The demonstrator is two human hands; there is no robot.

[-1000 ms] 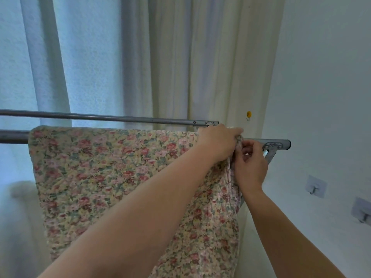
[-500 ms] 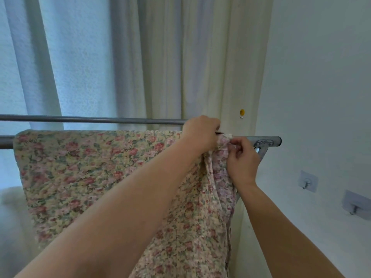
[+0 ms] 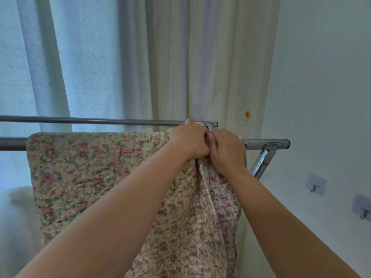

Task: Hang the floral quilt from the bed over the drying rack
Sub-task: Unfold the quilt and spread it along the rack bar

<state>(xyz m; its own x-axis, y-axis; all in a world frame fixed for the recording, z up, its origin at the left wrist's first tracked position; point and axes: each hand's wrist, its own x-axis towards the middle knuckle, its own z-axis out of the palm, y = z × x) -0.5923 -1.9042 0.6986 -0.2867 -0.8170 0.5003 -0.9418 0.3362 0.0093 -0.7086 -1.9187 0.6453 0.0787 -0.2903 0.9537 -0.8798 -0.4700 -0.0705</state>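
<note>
Quilt (image 3: 96,169): draped over rack's (image 3: 265,143) near bar.
Left hand (image 3: 189,140): grips quilt's top.
Right hand (image 3: 227,150): touching left, grips quilt.

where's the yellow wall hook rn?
Head view, right of centre: the yellow hook is on the wall beside the curtain, above and right of both hands, above the rack's near bar.

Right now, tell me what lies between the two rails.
Head view: the left hand reaches across there; elsewhere only curtain shows between far rail and near rail.
</note>
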